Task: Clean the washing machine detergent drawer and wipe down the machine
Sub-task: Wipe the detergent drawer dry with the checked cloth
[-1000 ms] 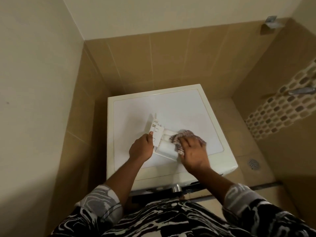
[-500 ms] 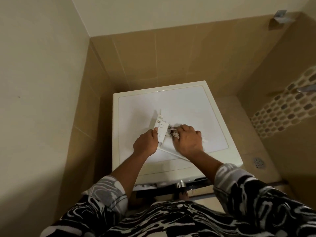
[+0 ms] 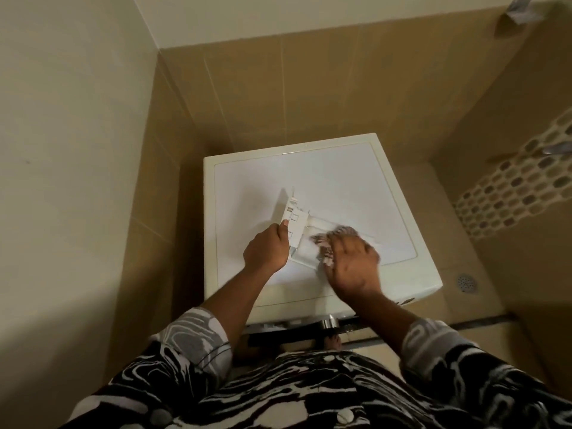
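Note:
A white detergent drawer lies on top of the white washing machine, its front panel turned to the left. My left hand grips that front panel, thumb on top. My right hand presses a patterned cloth into the drawer's tray; the hand is blurred. Most of the cloth is hidden under my fingers.
The machine stands in a corner between a cream wall on the left and tan tiled walls. A floor drain sits on the tiled floor to the right. A mosaic tile band and a metal tap run along the right wall.
My right hand with the cloth has slid from the drawer's front end back to the right along the tray. My left hand keeps its hold on the panel.

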